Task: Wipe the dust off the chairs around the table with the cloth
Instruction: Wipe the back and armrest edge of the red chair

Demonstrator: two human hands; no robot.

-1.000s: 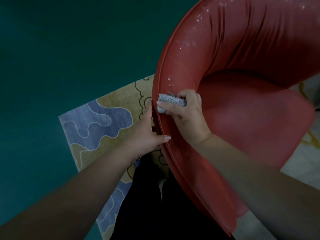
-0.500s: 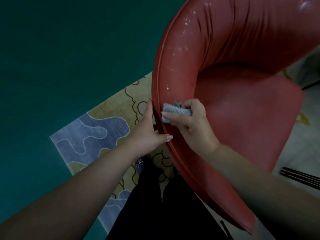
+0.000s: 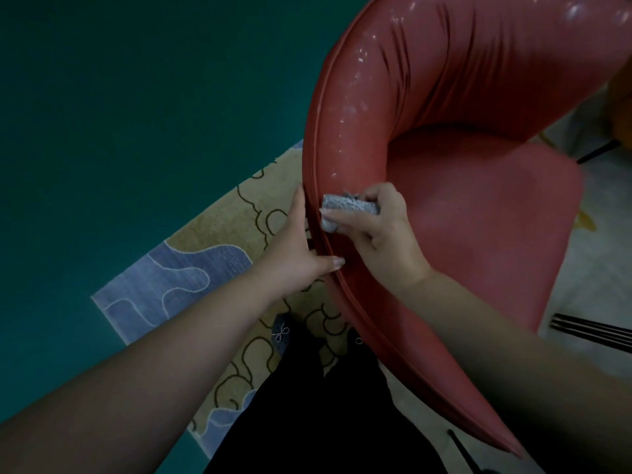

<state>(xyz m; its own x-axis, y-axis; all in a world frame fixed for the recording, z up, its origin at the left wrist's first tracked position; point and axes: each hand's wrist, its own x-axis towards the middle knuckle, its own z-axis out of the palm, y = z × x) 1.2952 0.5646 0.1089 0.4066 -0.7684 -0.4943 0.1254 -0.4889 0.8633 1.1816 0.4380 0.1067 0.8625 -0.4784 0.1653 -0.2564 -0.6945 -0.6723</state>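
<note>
A red curved-back chair (image 3: 478,206) fills the right half of the view, its inner backrest speckled with pale dust. My right hand (image 3: 379,230) holds a bunched grey cloth (image 3: 345,206) pressed against the inside of the backrest near its piped rim. My left hand (image 3: 301,254) grips that rim from outside, with the thumb hooked over the edge just below the cloth. Both forearms reach in from the bottom of the view.
A patterned rug (image 3: 212,268) in tan and blue lies under the chair on a dark teal floor (image 3: 136,97). My dark trousers and a shoe (image 3: 282,333) show below. Thin black chair legs (image 3: 591,331) lie at the right.
The chair has shifted in the view and my hands now sit a little lower along its rim. The cloth stays pressed to the same stretch of backrest, and my left hand keeps its grip.
</note>
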